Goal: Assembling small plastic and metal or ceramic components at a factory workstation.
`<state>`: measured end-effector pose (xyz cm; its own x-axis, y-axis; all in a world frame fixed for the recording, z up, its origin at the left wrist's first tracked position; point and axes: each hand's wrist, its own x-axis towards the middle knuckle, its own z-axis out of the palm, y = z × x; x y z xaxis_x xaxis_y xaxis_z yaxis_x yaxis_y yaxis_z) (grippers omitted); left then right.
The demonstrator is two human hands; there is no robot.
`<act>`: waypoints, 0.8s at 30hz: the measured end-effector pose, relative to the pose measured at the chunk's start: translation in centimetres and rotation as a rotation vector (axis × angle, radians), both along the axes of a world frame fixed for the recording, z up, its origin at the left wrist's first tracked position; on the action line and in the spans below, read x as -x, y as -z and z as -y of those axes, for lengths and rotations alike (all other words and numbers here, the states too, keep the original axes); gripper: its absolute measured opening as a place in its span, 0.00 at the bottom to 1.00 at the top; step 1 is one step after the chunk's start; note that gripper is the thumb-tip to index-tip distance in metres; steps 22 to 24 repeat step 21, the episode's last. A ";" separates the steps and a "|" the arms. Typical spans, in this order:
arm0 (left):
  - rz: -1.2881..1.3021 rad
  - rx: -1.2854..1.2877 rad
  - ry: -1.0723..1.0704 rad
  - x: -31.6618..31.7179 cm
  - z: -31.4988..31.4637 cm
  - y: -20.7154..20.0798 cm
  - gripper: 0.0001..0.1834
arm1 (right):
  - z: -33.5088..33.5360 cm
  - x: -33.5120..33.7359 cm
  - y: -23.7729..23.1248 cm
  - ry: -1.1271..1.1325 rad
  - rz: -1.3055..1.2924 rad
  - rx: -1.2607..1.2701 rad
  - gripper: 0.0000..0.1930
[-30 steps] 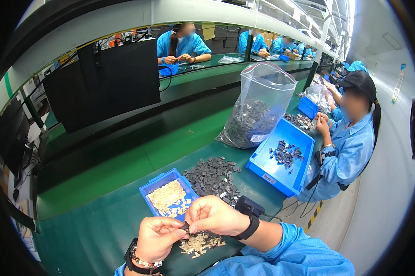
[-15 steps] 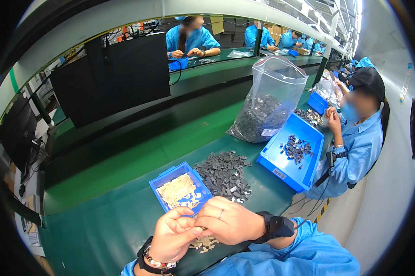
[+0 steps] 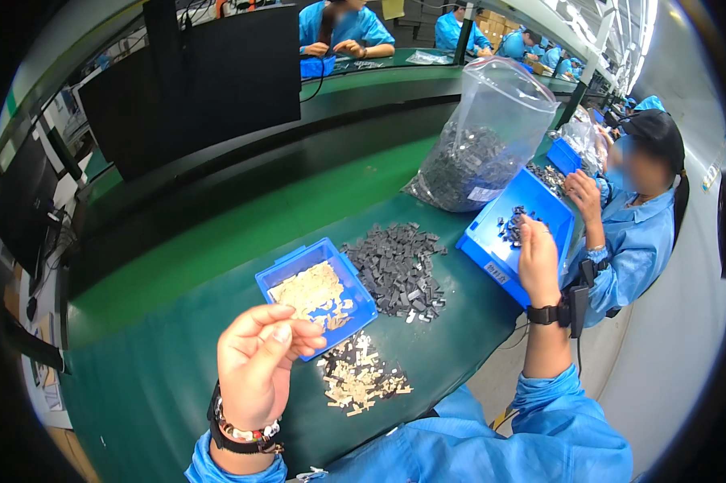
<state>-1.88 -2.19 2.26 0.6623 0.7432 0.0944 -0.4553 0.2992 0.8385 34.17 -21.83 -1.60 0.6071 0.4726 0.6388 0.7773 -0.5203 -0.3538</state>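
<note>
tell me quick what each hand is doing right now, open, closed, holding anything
Left hand: raised above the table, fingers curled together; whether it pinches a small part cannot be told.
Right hand: reached out over the large blue bin, palm hidden; grip cannot be told.

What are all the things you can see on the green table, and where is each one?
small tray: one, blue, mid table, holding tan bits
tan and dark bits: one loose heap, near edge beside the left hand
dark parts pile: one, grey-black, right of the small tray
large tray: one, blue, right side, few dark parts inside
plastic bag: one, clear, full of dark parts, behind the large tray
co-worker: one, blue coat, far right
left hand: raised, fingers pinched, anything held too small to tell
right hand: reaching over the large tray
</note>
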 end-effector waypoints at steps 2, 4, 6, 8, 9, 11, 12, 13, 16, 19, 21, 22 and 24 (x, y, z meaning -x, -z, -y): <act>0.014 -0.007 -0.005 0.2 -0.5 0.1 0.11 | 0.2 0.0 0.1 -0.034 -0.010 -0.079 0.15; 0.077 -0.011 -0.008 0.1 -0.7 0.2 0.11 | -0.2 3.1 -1.1 -0.201 -0.098 -0.088 0.12; 0.075 -0.002 -0.022 0.3 -0.9 0.3 0.10 | -1.3 6.8 -2.2 -0.458 -0.235 0.024 0.07; 0.110 -0.002 -0.014 0.2 -1.1 0.7 0.10 | -2.7 9.6 -2.0 -0.768 -0.203 0.227 0.09; 0.099 0.000 -0.024 0.2 -1.3 0.9 0.10 | -3.5 10.8 -2.0 -0.909 -0.256 0.341 0.09; 0.122 -0.004 -0.007 0.0 -1.2 0.8 0.10 | -4.1 12.9 -0.3 -1.034 -0.270 0.381 0.08; 0.116 -0.004 -0.010 0.0 -1.2 0.7 0.10 | -4.5 13.7 0.5 -1.061 -0.275 0.398 0.08; 0.113 -0.012 -0.004 0.0 -1.1 0.7 0.09 | -4.8 14.4 1.1 -1.088 -0.278 0.416 0.08; 0.098 -0.025 0.002 0.0 -1.0 0.6 0.09 | -5.7 15.6 2.2 -1.023 -0.216 0.483 0.07; 0.092 -0.034 0.006 0.1 -0.9 0.7 0.09 | -6.3 16.2 2.7 -0.950 -0.198 0.520 0.06; 0.095 -0.038 0.019 0.1 -0.9 0.8 0.09 | -6.6 16.2 2.8 -0.943 -0.159 0.678 0.09; 0.095 -0.038 0.019 0.1 -0.9 0.8 0.09 | -6.6 16.2 2.8 -0.943 -0.159 0.678 0.09; 0.095 -0.038 0.019 0.1 -0.9 0.8 0.09 | -6.6 16.2 2.8 -0.943 -0.159 0.678 0.09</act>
